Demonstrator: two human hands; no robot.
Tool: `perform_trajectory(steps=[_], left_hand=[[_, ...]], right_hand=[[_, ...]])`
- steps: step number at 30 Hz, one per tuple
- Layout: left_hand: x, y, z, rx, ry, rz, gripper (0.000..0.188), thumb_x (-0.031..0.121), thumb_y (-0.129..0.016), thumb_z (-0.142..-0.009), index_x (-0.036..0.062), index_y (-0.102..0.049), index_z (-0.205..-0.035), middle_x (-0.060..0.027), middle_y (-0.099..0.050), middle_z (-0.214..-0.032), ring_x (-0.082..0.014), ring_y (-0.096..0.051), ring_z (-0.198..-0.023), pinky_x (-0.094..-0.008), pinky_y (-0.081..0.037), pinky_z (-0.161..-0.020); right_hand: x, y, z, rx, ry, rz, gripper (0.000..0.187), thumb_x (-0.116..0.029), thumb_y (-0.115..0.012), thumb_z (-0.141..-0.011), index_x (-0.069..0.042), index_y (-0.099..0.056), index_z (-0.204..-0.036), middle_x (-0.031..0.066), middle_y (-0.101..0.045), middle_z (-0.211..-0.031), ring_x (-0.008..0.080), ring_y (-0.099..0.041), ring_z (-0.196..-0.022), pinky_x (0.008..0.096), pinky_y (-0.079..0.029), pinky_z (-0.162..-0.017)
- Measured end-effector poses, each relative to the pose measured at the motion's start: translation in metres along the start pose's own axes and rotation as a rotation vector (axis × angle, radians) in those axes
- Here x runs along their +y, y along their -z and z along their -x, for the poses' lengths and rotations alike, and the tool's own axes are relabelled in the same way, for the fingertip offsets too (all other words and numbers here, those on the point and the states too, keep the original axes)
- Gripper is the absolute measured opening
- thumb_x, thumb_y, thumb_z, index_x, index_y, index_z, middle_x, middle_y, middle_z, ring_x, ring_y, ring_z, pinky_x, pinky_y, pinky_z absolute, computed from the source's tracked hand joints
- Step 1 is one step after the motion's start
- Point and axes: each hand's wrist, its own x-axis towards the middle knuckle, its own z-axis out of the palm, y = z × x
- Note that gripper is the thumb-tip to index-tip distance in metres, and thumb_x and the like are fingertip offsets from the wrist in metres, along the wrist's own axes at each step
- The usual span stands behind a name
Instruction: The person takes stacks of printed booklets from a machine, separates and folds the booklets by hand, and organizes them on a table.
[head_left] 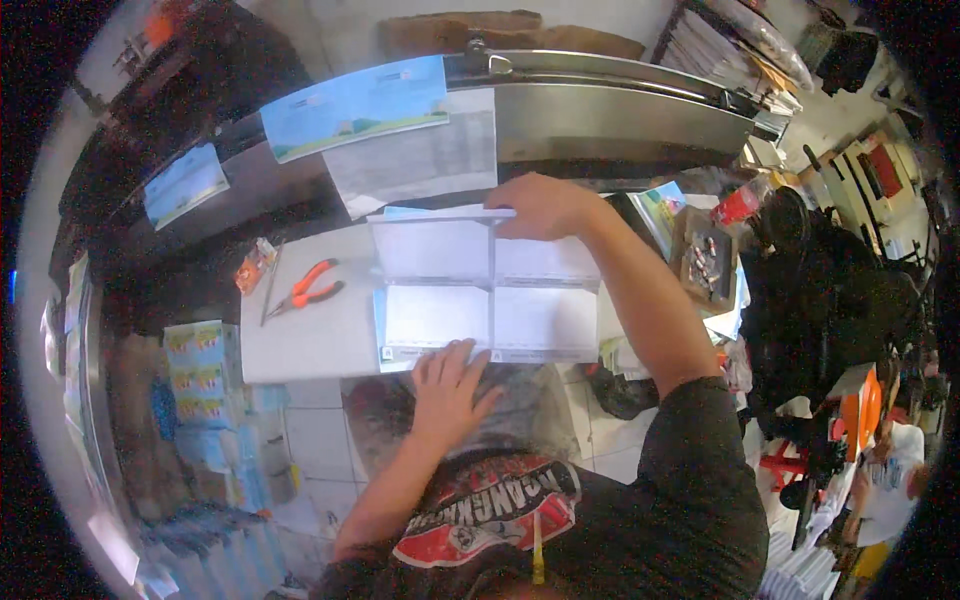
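A printed white sheet (545, 320) with four pale panels lies on the light work board in front of me, with light blue paper showing at its left edge. My left hand (450, 392) rests at its near edge, fingers stretched out and spread over the paper. At the far edge, my right hand (545, 206) is closed with its fingers curled over the sheet's border. A narrow pale strip (430, 215), seemingly a raised paper edge, runs leftward from those fingers; exactly what they pinch is partly hidden.
Orange-handled pliers (315, 290) and a thin metal rod (271, 285) lie on the board's left. Blue printed sheets (355, 105) hang over a metal bar behind. A small box (708, 255) and a red-capped container (738, 205) stand right. Stacked packs (200, 375) sit lower left.
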Motion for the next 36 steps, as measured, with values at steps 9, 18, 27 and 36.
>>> perform_trajectory(steps=[9,18,27,36], left_hand=[[-0.049,0.041,0.03,0.311,0.26,0.11,0.05,0.027,-0.069,-0.08,0.0078,-0.056,-0.124,-0.0158,-0.053,-0.124,-0.034,-0.046,-0.119,-0.0479,-0.034,-0.101],[-0.099,0.048,0.004,0.586,0.248,0.211,0.041,0.022,-0.057,-0.088,-0.0045,-0.053,-0.119,-0.0212,-0.054,-0.118,-0.0366,-0.05,-0.111,-0.046,-0.038,-0.099],[-0.12,0.042,0.001,0.482,0.28,0.356,0.035,0.019,-0.052,-0.09,-0.0041,-0.054,-0.117,-0.0195,-0.057,-0.116,-0.0349,-0.051,-0.112,-0.0431,-0.037,-0.1],[-0.029,0.054,0.003,0.134,0.045,0.009,0.052,0.041,-0.066,-0.08,0.0157,-0.057,-0.125,-0.0117,-0.052,-0.127,-0.031,-0.044,-0.121,-0.0511,-0.03,-0.102]], right_hand=[[0.056,0.122,0.074,1.315,-0.024,0.504,0.032,0.002,-0.051,-0.08,-0.011,-0.065,-0.105,0.0129,-0.067,-0.101,0.0347,-0.064,-0.09,0.0451,-0.052,-0.079],[0.16,0.018,0.05,0.676,-0.2,0.431,0.034,-0.006,-0.051,-0.082,-0.005,-0.06,-0.115,0.018,-0.062,-0.114,0.0359,-0.059,-0.106,0.0469,-0.048,-0.089],[-0.063,-0.133,0.092,0.177,0.144,0.249,0.049,-0.02,-0.064,-0.079,-0.001,-0.052,-0.123,0.0203,-0.053,-0.128,0.0353,-0.051,-0.118,0.046,-0.048,-0.091],[-0.034,-0.048,0.038,-0.013,-0.032,0.106,0.03,-0.015,-0.049,-0.087,-0.012,-0.06,-0.115,0.0185,-0.067,-0.096,0.0376,-0.066,-0.089,0.0509,-0.052,-0.077]])
